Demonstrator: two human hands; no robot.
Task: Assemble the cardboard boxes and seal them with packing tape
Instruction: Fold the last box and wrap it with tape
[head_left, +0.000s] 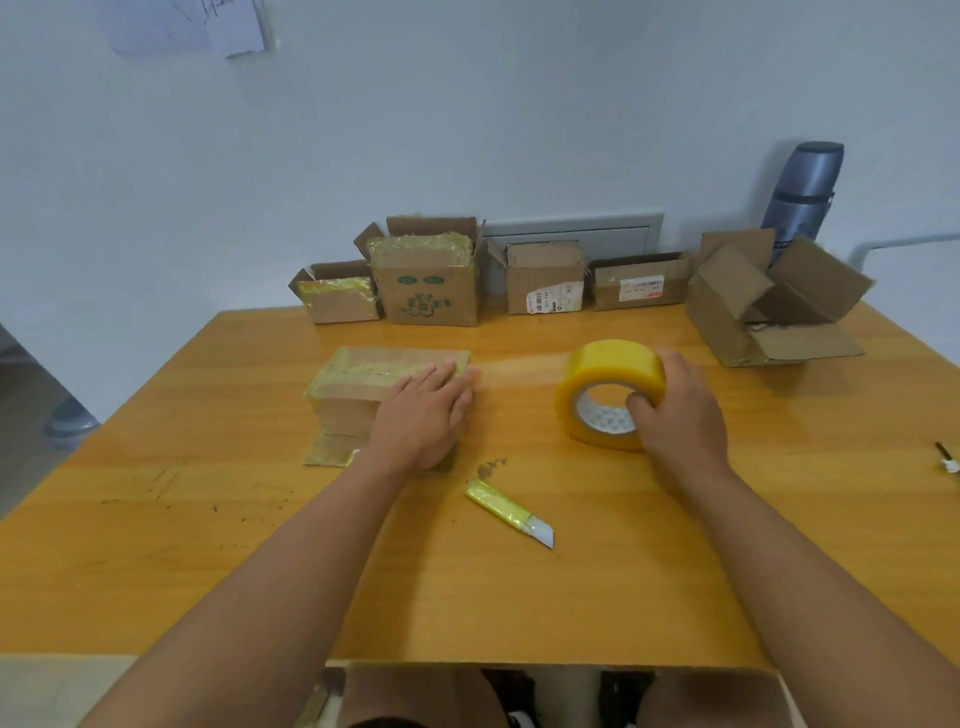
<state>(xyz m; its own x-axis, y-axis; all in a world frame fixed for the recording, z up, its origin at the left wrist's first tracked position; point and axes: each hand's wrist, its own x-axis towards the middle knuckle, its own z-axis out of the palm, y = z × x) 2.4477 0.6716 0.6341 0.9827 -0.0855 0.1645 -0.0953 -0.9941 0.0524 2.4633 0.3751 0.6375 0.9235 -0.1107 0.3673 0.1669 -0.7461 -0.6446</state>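
A small closed cardboard box with yellowish tape over its top lies left of centre on the wooden table. My left hand presses flat on the box's right end, fingers together. A clear strip of tape stretches from the box to a large yellow tape roll. My right hand grips that roll, thumb in its core. A yellow utility knife lies on the table nearer to me, blade out.
Along the far edge by the wall stand several cardboard boxes: a small one, a printed one, two labelled ones, and an open-flapped one. A grey flask stands behind. Another box's rim sits at the near edge.
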